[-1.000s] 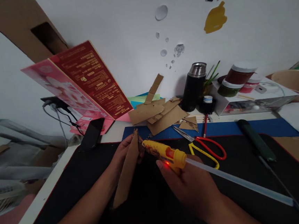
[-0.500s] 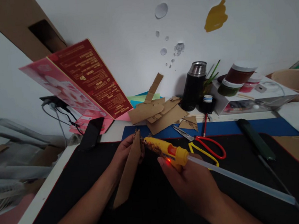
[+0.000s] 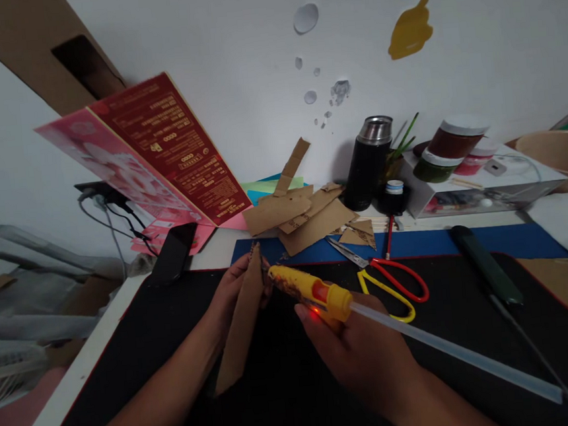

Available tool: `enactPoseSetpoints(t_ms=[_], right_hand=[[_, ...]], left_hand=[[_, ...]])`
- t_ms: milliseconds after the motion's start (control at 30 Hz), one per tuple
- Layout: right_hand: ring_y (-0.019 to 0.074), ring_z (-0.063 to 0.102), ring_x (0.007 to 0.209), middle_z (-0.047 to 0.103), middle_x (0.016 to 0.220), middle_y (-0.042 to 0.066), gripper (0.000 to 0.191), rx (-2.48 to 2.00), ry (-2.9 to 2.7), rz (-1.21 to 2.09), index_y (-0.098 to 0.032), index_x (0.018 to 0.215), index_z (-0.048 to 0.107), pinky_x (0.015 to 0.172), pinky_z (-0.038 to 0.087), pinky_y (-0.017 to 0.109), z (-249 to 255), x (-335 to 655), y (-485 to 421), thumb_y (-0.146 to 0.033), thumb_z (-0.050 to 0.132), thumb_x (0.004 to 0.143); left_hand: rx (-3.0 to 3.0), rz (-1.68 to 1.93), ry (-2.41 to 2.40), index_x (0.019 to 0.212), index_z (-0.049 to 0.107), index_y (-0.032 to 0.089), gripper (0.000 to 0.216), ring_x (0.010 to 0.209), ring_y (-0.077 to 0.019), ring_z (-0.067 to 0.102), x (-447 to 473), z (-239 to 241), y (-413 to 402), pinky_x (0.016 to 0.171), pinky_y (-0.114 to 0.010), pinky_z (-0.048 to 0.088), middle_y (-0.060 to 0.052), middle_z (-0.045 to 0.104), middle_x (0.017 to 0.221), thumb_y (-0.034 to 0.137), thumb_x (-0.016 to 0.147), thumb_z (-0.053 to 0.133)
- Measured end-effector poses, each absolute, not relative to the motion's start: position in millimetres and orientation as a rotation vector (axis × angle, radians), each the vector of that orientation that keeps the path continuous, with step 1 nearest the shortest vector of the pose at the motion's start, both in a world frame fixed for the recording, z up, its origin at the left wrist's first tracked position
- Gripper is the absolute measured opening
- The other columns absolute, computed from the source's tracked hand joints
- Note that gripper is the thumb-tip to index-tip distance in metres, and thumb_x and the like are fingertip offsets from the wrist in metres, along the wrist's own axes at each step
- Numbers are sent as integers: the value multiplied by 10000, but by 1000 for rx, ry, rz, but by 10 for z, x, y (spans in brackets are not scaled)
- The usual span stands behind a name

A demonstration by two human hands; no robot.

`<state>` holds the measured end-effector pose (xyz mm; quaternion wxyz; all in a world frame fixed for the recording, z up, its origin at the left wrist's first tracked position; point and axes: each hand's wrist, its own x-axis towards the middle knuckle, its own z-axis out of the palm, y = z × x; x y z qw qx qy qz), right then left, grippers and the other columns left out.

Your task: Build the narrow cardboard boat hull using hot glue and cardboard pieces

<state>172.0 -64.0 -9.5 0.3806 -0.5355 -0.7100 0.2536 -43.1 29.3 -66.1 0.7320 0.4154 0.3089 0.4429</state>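
My left hand [image 3: 231, 285] is closed on a folded strip of brown cardboard [image 3: 243, 332], which stands on edge and slants toward me over the black mat. In my right hand [image 3: 360, 345] is a yellow hot glue gun [image 3: 308, 287], its red light glowing beside my thumb. A long translucent glue stick [image 3: 455, 352] sticks out of the gun's back end. The gun's nozzle is at the far end of the cardboard, on its right side; whether it touches cannot be made out. Part of my left fingers is hidden behind the cardboard.
Scissors [image 3: 382, 284] with red and yellow handles lie right of the gun. Behind are cardboard scraps [image 3: 314, 217], a black thermos [image 3: 367, 166] and a paint bottle [image 3: 393, 198]. A dark-handled tool [image 3: 487, 265] lies at right, a phone [image 3: 174, 254] at left, below a red box [image 3: 169, 150].
The glue gun and my right hand have shifted slightly left. The cardboard's far end has also moved a little left with my left hand.
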Motion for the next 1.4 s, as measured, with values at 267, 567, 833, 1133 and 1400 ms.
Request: enactPoseSetpoints(t_ms=[267, 567, 833, 1133, 1400], right_hand=[[237, 775, 709, 785, 749, 49, 287, -1374, -1812, 559, -234, 911, 751, 629, 530, 301, -84, 1725, -644, -368, 531, 1038], [231, 734, 610, 737, 669, 39, 298, -1423, -1758, 522, -240, 813, 702, 553, 496, 301, -72, 1726, -628, -387, 538, 1013], [247, 775, 710, 787, 760, 56, 277, -1393, -1754, 542, -228, 890, 742, 632, 538, 301, -52, 1734, -626, -362, 540, 1023], [234, 756, 648, 761, 690, 44, 290, -1407, -1774, 516, -222, 849, 728, 582, 506, 300, -55, 1724, -628, -360, 538, 1019], [225, 766, 712, 801, 802, 44, 280, -1330, -1843, 520, -233, 1006, 771, 613, 530, 293, -101, 1735, -652, -377, 534, 1048]], left_hand=[[896, 980, 695, 974, 690, 165, 357, 463, -125, 613, -421, -667, 274, 441, -183, 469, -9, 724, 643, 419, 816, 884], [876, 985, 722, 965, 699, 174, 372, 492, -111, 619, -424, -679, 266, 469, -178, 475, 6, 733, 691, 339, 738, 942], [876, 998, 734, 966, 738, 169, 390, 525, -106, 629, -430, -697, 270, 507, -171, 485, 5, 735, 697, 319, 693, 973], [840, 1008, 750, 971, 717, 172, 416, 513, -107, 635, -445, -697, 281, 516, -179, 504, 2, 754, 730, 279, 666, 979], [831, 979, 732, 941, 724, 159, 359, 495, -119, 629, -441, -686, 299, 484, -190, 502, 2, 723, 683, 304, 702, 949]])
